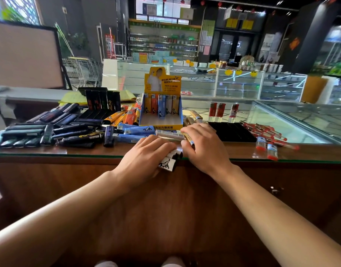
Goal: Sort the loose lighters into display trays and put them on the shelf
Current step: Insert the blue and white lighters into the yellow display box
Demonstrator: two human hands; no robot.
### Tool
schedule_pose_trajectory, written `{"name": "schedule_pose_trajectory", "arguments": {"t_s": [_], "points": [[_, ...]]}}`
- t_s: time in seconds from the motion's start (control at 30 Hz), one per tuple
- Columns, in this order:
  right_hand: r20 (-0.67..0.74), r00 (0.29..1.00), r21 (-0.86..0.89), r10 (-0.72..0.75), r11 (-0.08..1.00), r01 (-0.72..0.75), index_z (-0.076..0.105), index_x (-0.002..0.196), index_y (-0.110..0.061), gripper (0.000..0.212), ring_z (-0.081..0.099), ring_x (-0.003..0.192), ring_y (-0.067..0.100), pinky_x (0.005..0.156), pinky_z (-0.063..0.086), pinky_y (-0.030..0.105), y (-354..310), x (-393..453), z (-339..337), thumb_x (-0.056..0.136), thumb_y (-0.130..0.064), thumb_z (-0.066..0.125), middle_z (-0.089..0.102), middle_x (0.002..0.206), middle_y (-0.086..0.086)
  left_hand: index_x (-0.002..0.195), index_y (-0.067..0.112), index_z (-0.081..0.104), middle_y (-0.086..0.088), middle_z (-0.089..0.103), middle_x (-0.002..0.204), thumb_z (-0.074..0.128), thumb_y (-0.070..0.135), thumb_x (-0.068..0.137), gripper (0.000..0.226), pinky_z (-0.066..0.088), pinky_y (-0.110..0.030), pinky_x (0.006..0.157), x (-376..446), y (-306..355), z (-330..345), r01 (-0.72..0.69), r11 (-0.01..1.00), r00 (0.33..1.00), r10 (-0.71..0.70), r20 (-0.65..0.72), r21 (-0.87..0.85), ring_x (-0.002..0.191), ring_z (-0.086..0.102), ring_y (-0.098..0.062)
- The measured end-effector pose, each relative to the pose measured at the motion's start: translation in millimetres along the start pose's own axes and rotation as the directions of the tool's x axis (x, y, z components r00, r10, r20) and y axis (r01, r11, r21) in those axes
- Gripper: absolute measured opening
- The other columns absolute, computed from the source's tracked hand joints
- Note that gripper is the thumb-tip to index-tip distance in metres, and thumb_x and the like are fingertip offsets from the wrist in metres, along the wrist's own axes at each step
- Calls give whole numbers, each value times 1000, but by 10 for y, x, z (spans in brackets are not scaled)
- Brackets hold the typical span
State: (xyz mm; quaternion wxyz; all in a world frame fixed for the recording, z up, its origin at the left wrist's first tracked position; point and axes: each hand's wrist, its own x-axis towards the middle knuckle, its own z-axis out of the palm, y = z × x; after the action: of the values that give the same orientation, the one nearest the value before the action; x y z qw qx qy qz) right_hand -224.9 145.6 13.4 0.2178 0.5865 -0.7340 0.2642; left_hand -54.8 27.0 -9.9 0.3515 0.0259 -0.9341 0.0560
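The left hand (148, 153) grips a few white lighters (168, 160) at the bench (50, 151) edge, fingers curled over them. Just right of that grip, the right hand (202, 145) pinches a gold lighter (188, 138). Beyond both hands stands the yellow tray (161, 123), one row of lighters upright at its back. Loose blue lighters (135, 132) lie just left of the hands, black ones (69, 132) farther left, red ones (268, 135) off right.

Glossy plastic lighters (135, 130), cardboard display tray (160, 123), glass-topped polished wood counter (223, 151).
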Motion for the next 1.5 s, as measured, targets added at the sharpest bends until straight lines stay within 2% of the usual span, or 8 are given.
{"name": "schedule_pose_trajectory", "arguments": {"t_s": [0.23,0.4,0.53,0.77,0.97,1.23,1.37,1.5], "points": [[1,1000,36,8,999,-8,61,128,-14,35,46,125,19,104,32,29,-50,-17,-21,95,-22,52,61,129,3,117,12,63,-2,69,108,68,5,80,38,50,-29,85,58,63,-124,168,950,972,-204,-117,-262,101,61,-19],[-81,997,272,16,962,7,64,120,-19,30,53,108,12,91,38,25,-252,85,-124,94,-28,51,65,114,-4,86,20,64,6,67,72,72,4,85,17,51,-21,60,272,143,-382,496,572,739,-673,-28,-654,64,62,-6],[-129,987,528,91,849,-10,67,114,-23,26,57,75,4,66,49,21,-432,217,-193,91,-31,58,64,93,-16,89,5,66,-12,68,70,67,2,89,3,58,-36,59,305,145,-488,489,202,658,-724,207,-849,65,66,-24],[-59,994,602,93,798,-39,69,114,-28,21,56,62,-3,60,43,14,-483,386,-169,94,-28,64,63,88,-19,89,9,68,-15,71,76,74,4,84,9,58,-47,65,311,36,-462,539,315,689,-698,194,-781,64,68,-24],[-87,927,838,366,530,-131,60,97,-15,7,71,67,21,71,61,45,-423,433,-119,92,-14,64,67,84,2,95,5,62,-15,69,87,67,-8,84,18,59,-34,63,348,-99,-415,322,-133,533,-792,296,-937,77,70,-25],[32,968,765,248,617,-184,57,87,-19,17,69,72,28,70,57,53,-392,500,5,85,-19,73,68,83,5,95,3,64,-9,66,75,71,-6,82,17,56,-34,59,499,-314,-343,303,-4,514,-842,167,-953,68,65,-20],[53,988,665,146,733,-144,55,114,-35,31,69,74,12,69,59,46,-390,563,41,88,-31,71,66,96,-10,76,21,67,0,68,66,75,-3,79,25,57,-38,62,580,-384,-349,382,186,576,-814,76,-905,64,64,-20],[8,992,700,122,708,-93,56,129,-36,36,68,80,8,66,60,40,-371,646,42,94,-38,63,67,97,-7,85,9,66,1,65,65,77,0,79,16,54,-33,59,690,-454,-333,417,272,662,-745,85,-867,61,61,-17]]}}
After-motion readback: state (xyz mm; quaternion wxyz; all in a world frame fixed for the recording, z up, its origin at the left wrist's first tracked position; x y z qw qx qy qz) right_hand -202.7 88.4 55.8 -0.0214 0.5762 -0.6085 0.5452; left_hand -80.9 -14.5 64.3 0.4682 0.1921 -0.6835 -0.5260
